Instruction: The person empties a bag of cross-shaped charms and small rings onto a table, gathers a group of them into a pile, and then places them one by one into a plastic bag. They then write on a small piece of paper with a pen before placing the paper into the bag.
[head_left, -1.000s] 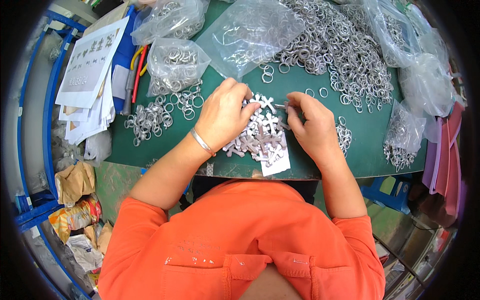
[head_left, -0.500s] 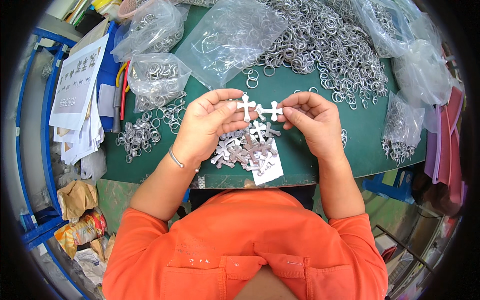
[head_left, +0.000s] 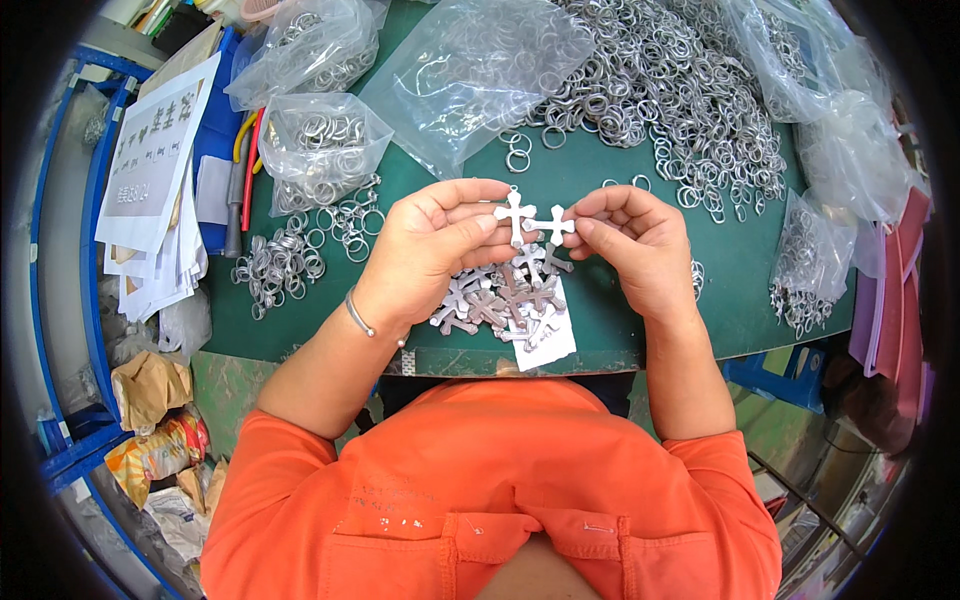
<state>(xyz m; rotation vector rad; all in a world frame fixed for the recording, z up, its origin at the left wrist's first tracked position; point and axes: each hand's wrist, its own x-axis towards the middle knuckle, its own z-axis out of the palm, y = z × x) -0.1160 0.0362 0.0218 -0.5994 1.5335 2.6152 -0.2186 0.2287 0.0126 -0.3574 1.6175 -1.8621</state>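
Above the heap of metal crosses (head_left: 500,300), the left hand (head_left: 425,245) pinches an upright cross pendant (head_left: 515,213) while the right hand (head_left: 640,240) pinches a second cross (head_left: 553,225) lying sideways, its long axis level, touching the first.

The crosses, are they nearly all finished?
Can't tell how many are finished. In hand: the left hand holds one cross, the right hand another cross, touching. Left: a pile of crosses lies under the hands, and heaps of rings cover the mat.
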